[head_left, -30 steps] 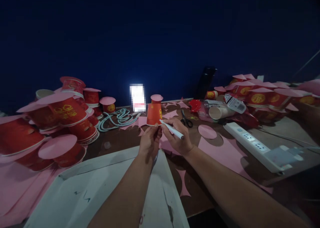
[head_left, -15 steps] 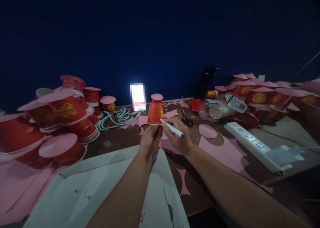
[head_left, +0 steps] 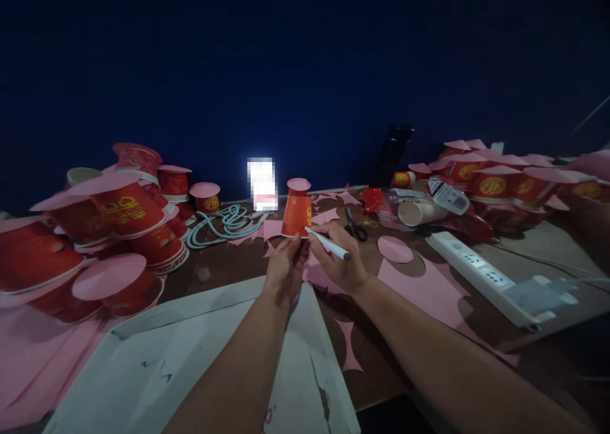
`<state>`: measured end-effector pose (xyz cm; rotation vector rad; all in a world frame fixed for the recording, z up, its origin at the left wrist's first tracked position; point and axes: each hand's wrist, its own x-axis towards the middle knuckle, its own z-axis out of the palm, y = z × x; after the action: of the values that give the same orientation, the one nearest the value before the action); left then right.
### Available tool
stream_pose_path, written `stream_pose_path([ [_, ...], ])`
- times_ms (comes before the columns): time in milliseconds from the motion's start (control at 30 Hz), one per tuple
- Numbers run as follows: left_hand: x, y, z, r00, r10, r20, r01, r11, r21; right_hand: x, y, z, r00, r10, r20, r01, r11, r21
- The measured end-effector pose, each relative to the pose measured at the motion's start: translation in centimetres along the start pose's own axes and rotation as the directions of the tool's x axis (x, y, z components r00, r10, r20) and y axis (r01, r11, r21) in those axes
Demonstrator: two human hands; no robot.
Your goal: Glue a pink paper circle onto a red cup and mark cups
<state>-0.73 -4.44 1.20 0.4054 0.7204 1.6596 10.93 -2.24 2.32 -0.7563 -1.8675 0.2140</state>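
An upside-down red paper cup (head_left: 294,215) with gold lettering stands in front of me, its wide rim at the bottom. My left hand (head_left: 284,264) pinches that rim with the thumb against its near side; the other fingers are partly hidden. A white marker pen (head_left: 330,243) is held in my right hand (head_left: 344,262), its tip at the cup's lower right side and its dark end toward me. Just behind the cup shows a pink paper disc (head_left: 298,184), apparently topping another cup mostly hidden from view.
Red cups with pink discs (head_left: 131,211) pile up at left, more (head_left: 495,183) at right. A white board (head_left: 190,351) lies under my forearms. Nearby are a coiled cable (head_left: 222,227), scissors (head_left: 355,226), pink paper scraps (head_left: 350,345), bagged cups (head_left: 422,211) and a power strip (head_left: 481,275).
Almost nothing differs. The view has shifted very slightly; my left hand stays on the cup and the marker's tip remains by its side.
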Motion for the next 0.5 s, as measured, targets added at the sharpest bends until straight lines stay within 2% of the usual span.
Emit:
stream_pose_path([
  [500,-0.01,0.07,-0.03,1.000,-0.011,-0.029,0.010,1.000,-0.025,-0.03,-0.06,-0.17,0.999,0.013,0.032,-0.014,1.000,0.011],
])
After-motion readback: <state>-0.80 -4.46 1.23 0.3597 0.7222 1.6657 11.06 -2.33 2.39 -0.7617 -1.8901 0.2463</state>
